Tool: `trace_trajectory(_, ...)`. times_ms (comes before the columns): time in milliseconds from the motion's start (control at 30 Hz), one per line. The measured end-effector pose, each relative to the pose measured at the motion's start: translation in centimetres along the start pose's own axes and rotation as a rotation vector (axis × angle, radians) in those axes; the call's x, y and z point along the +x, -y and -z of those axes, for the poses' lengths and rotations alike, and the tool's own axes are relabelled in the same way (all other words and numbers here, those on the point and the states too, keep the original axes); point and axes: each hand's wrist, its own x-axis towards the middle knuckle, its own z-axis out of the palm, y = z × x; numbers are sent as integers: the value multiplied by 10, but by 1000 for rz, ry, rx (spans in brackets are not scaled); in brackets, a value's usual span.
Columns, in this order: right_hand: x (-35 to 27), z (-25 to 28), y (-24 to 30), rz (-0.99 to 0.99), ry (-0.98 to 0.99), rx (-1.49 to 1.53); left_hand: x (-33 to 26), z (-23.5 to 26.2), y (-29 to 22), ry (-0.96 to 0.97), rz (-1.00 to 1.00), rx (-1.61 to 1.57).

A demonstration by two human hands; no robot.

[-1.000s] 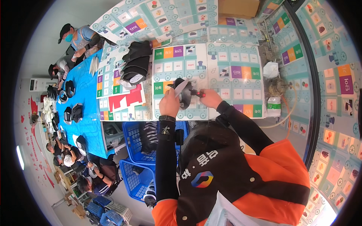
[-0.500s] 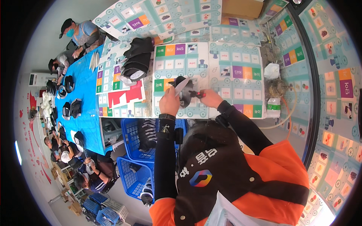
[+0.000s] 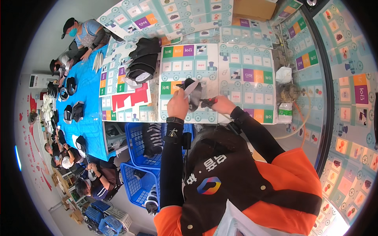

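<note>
Pinching a dark piece and a pale strip, the left hand is just in from the front edge of the tabletop, and the right hand grips a small red-and-black tool right by that piece. Below that edge, one blue basket has black striped pieces in it, and a second blue basket has some dark thing I can't make out. Open room's mostly from the right hand over to the tabletop's right edge, while farther off a dark pile crowds the left and a cardboard box sits way at the back.
</note>
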Motion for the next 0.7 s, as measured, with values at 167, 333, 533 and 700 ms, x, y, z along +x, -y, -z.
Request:
trace_trajectory(167,-5,-3,9,72,-268,37,2,-1,-1,7,25,7)
trace_trajectory(333,-4,5,20,90,-203,-61,8,1,-1,25,-6,25)
trace_trajectory(533,-7,11,25,74,-246,-43,9,-2,-1,11,-31,21)
trace_trajectory(700,-4,6,14,80,-314,-62,6,-3,-1,-4,-14,3)
